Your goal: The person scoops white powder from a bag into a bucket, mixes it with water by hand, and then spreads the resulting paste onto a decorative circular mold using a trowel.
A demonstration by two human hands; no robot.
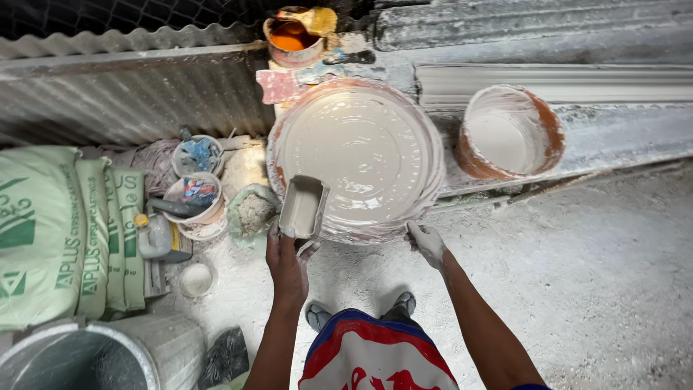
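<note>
the left hand (286, 269) is closed around the handle end of a small rectangular scoop (302, 207), which is tipped over the near left rim of a wide round basin (431, 155). the basin is filled with smooth pale grey-white liquid plaster and sits on a dusty ledge against a corrugated metal wall (130, 101). the right hand (427, 241), white with plaster, grips the near right rim of the basin, fingers curled over the edge.

to the right of the basin, on the same ledge, stands a smaller orange bucket (546, 119), coated white inside and holding more of the pale mix. behind the basin sits a little orange-stained tin (291, 37) with a brush (312, 17) resting across it, and a pink scraper (280, 85) lies just beside the basin's far rim.

at the left, stacked sacks (54, 231) lie on their sides; they are pale green with darker green lettering and logo shapes on the ends. between the sacks and the basin are two round white tubs (196, 177) holding scraps and tools, a small open bag (251, 211) of grey powder, a plastic jug (153, 237) with a yellow cap, and a small white bowl (196, 279) on the floor. a large metal drum (115, 350) fills the lower left corner. the person's feet in sandals (316, 315) stand on the dusty concrete floor (592, 274).
</note>
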